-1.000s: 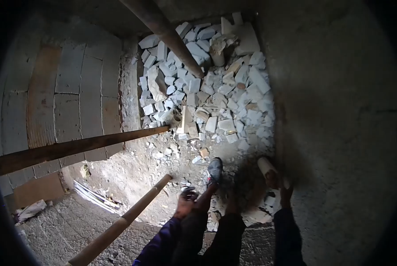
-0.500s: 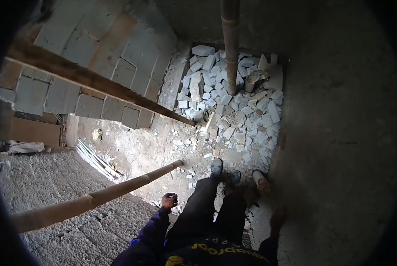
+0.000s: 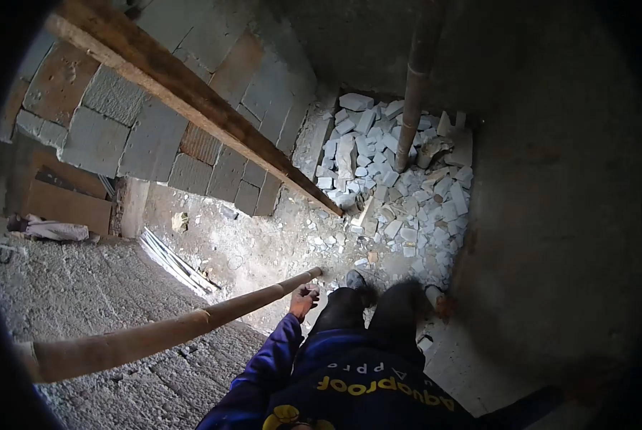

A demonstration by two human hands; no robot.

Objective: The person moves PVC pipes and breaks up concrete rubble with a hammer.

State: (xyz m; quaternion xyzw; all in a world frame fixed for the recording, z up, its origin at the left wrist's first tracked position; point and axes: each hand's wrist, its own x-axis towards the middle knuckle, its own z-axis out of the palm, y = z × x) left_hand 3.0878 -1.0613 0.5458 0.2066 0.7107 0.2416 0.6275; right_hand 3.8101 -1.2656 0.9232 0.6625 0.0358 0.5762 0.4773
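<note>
My left hand (image 3: 304, 302) is at the lower middle, just beside the lower end of a slanting round pole (image 3: 213, 315). Its fingers are loosely curled and slightly apart, and no held object shows. At the lower right my right arm reaches out sideways into shadow. The right hand (image 3: 584, 387) is dark and smeared, so its fingers cannot be made out. My legs, in dark trousers, are bent above the rubble-strewn floor (image 3: 242, 251), and one grey shoe (image 3: 355, 279) shows.
Broken pale blocks (image 3: 407, 208) fill the far corner, where an upright pole (image 3: 415, 86) stands. A wooden beam (image 3: 213, 111) slants before the block wall (image 3: 99, 136). Thin pipes (image 3: 174, 261) lie at left; a dark wall (image 3: 550, 215) rises at right.
The view has shifted, and the scene sits further right and lower. My right hand has moved outward to the right. My left hand now appears closer to the slanting pole.
</note>
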